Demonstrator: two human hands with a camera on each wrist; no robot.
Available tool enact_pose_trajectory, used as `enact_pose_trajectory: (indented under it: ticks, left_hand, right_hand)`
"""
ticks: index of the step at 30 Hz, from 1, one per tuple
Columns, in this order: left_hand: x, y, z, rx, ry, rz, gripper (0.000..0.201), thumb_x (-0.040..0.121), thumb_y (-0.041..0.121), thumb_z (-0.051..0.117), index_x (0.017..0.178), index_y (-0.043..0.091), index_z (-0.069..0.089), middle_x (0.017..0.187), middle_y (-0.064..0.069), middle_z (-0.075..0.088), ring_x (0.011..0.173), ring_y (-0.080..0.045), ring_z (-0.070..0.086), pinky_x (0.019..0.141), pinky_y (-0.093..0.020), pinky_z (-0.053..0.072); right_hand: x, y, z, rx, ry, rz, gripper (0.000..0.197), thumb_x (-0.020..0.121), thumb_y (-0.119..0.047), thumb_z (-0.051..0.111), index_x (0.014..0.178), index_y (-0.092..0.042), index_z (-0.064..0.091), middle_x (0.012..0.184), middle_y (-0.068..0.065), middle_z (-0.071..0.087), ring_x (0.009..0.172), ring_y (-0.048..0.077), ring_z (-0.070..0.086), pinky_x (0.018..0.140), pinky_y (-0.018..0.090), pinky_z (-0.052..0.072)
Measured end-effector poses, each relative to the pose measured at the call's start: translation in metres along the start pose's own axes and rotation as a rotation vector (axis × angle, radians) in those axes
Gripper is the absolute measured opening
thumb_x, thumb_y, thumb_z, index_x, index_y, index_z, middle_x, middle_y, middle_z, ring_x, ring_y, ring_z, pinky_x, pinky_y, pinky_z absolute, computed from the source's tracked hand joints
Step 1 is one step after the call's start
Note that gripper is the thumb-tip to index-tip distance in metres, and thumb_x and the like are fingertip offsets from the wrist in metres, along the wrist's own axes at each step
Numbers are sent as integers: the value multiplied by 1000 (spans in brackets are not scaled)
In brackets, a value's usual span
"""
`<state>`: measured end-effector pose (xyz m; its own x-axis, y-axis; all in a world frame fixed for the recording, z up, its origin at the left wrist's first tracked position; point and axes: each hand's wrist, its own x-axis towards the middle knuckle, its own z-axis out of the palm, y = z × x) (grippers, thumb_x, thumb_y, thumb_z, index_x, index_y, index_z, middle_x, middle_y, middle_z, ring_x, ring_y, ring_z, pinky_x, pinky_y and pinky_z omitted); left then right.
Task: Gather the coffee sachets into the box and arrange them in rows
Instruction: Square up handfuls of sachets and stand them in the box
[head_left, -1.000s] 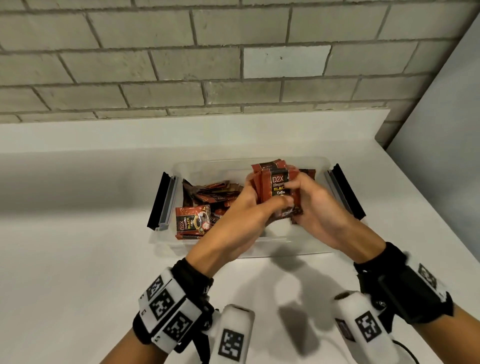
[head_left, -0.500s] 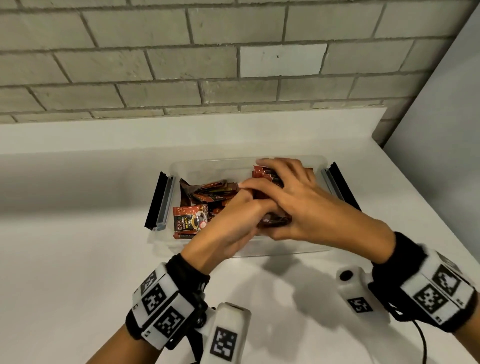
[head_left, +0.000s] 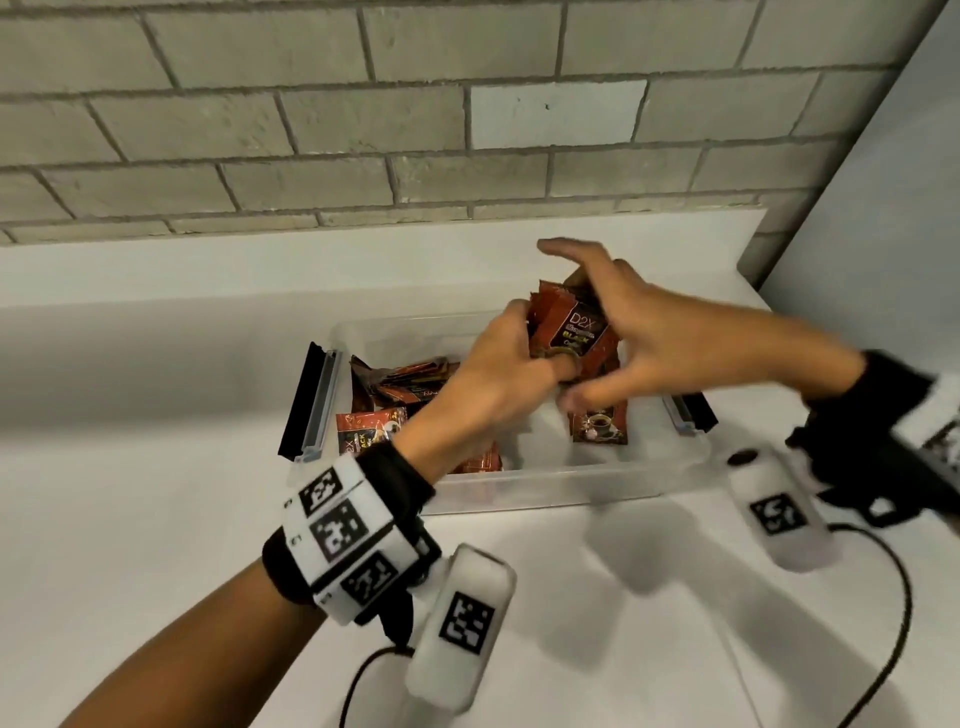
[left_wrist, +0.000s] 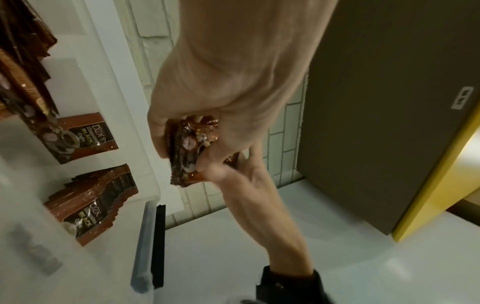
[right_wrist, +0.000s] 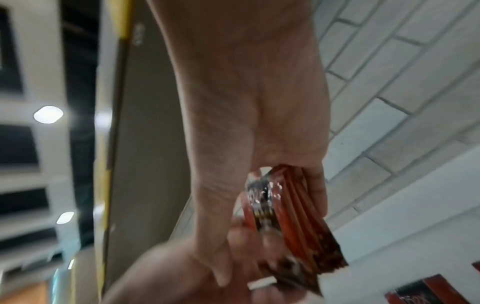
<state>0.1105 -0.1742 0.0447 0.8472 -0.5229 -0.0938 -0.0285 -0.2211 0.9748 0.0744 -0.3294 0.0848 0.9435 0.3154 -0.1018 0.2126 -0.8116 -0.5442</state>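
A clear plastic box (head_left: 519, 499) stands on the white counter. My left hand (head_left: 498, 364) grips a stack of red-brown coffee sachets (head_left: 571, 327), lifted and tilted over the box's middle. My right hand (head_left: 649, 332) touches the stack from the right with spread fingers, its blurred thumb under the stack. The left wrist view shows the left hand (left_wrist: 233, 82) curled round the stack (left_wrist: 187, 152). The same stack (right_wrist: 285, 216) lies against the right hand (right_wrist: 246, 102) in the right wrist view. More sachets (head_left: 400, 384) fill the box's left part, and one sachet (head_left: 597, 426) lies at the right.
Black latches (head_left: 306, 405) stick out at both short ends of the box. A brick wall (head_left: 467, 130) runs behind the counter and a grey panel (head_left: 883, 260) closes the right side. Black cables (head_left: 898, 597) trail over the near counter.
The stack has come up out of the box. My right hand, which lay flat over it half a second ago, has shifted to its right side with fingers spread.
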Motion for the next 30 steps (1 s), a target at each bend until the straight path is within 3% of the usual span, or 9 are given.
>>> enact_pose_trajectory:
  ticks: [4,6,11,15,19,21,25,27,30]
  left_hand:
    - [17,7,4,15,-97,-60,41,81,9,69,118,12,51,107,-5,66,102,-18,63,94,-35,51]
    - [19,1,13,35,-205,-106,39,82,6,67,118,11,50,109,-7,66,104,-20,63,96,-38,50]
    - [12,-26,31,164,-449,-297,25,94,6,54,118,12,53,104,-2,62,86,-7,56,72,-11,48]
    - [26,-32,26,331,-417,-517,9,95,3,46,91,10,50,84,0,47,74,-8,43,71,-20,40]
    - [38,-35,26,311,-402,-566,46,91,-10,38,136,0,35,106,-7,47,107,-20,44,88,-23,36]
    - [39,-35,29,310,-380,-554,52,91,-11,37,141,0,29,133,-14,42,126,-24,37,98,-24,33]
    - [42,-37,39,225,-294,-514,62,90,-8,37,147,3,16,141,-15,35,131,-25,33,100,-24,30]
    - [46,-44,42,200,-301,-564,52,88,-9,36,138,4,33,120,-13,43,114,-23,42,93,-26,36]
    - [40,-43,45,180,-378,-633,28,82,-16,32,85,7,48,82,-6,42,74,-15,41,62,-22,36]
  right_hand:
    - [12,18,-33,24,-168,73,45,87,-27,64,121,-22,35,96,-6,59,79,-2,62,64,19,51]
    - [20,27,-30,-46,-271,128,38,88,-25,63,114,-20,35,89,-6,61,71,-1,60,58,17,47]
    - [27,49,9,-181,-610,212,37,89,-27,63,110,-17,34,96,-3,57,83,11,57,65,20,49]
    - [30,61,46,-394,-746,214,55,93,-35,54,131,-6,27,112,8,53,98,22,55,82,29,51]
    - [32,67,65,-680,-758,222,68,97,-34,45,145,0,11,140,16,37,128,31,35,107,41,35]
    - [32,67,67,-794,-707,175,65,97,-38,41,143,1,18,142,15,34,131,29,25,110,38,26]
    - [29,66,60,-1023,-525,84,67,92,-52,42,136,-2,34,140,12,31,130,29,22,105,37,21]
    - [29,71,57,-1028,-449,110,67,91,-53,44,135,-4,36,142,13,29,133,29,21,106,38,21]
    - [27,73,56,-1021,-405,146,70,88,-52,50,136,-4,34,144,15,29,135,30,20,108,38,20]
